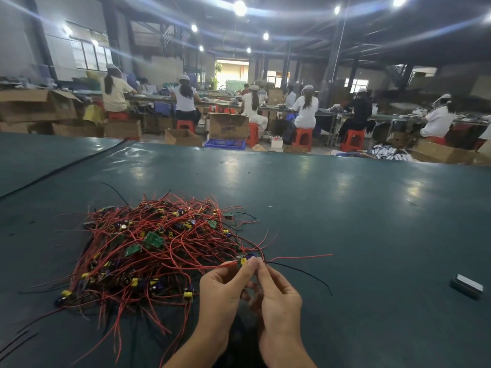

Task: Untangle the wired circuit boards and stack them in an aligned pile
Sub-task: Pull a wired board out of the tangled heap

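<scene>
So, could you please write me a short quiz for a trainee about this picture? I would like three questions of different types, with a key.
1. True or false: the left hand and the right hand together pinch one small circuit board.
2. The tangled pile lies mostly: A) left of the hands; B) right of the hands; C) inside a cardboard box.
3. Fill in: most wires in the pile are ___.

Key: 1 true; 2 A; 3 red.

Held board (242,259) mostly behind fingers (247,267); tangle (159,243) buries lower boards.
</scene>
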### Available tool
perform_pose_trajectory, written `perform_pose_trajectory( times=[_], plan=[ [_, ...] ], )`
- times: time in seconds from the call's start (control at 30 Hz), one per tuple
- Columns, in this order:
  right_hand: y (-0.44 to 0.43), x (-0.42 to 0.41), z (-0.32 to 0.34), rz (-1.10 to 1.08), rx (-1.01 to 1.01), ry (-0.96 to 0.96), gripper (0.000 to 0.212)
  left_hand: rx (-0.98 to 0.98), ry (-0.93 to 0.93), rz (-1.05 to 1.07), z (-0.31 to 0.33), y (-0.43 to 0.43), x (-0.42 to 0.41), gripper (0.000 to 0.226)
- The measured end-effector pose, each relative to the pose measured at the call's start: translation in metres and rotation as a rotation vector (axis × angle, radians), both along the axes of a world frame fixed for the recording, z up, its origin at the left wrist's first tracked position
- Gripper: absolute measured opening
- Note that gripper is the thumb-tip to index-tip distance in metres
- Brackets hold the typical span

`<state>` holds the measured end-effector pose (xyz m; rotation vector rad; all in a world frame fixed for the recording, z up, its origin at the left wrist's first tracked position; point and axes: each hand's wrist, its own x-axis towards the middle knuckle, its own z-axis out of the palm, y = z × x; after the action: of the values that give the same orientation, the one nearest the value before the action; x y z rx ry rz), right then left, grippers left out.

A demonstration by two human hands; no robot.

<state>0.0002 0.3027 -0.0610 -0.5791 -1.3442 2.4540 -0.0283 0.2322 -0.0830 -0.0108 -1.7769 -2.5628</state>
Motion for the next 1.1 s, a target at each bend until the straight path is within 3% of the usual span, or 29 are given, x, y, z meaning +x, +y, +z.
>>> perform_pose_trajectory(
  times=[0.13, 0.23, 0.6, 0.83, 1.1],
  plan=[
    [0.002, -0.002, -0.005, -0.013, -0.001, 0.022, 0.007, 0.002, 0.022, -0.004, 0.003, 0.002, 0.001, 0.040],
    [0.010, -0.007, -0.006, -0.036, -0.014, 0.004, 0.018, 0.003, 0.017, -0.011, 0.004, 0.002, 0.003, 0.039],
    [0.025, -0.006, -0.003, -0.164, 0.022, -0.036, 0.025, -0.004, 0.003, -0.044, 0.005, 0.004, 0.006, 0.037],
    [0.002, 0.000, -0.006, -0.029, 0.116, -0.012, 0.016, 0.076, -0.054, -0.057, 0.005, 0.000, 0.004, 0.037],
    [0.008, -0.001, 0.004, -0.097, -0.093, -0.077, 0.011, 0.001, 0.017, -0.058, 0.007, 0.005, 0.004, 0.034]
  ],
)
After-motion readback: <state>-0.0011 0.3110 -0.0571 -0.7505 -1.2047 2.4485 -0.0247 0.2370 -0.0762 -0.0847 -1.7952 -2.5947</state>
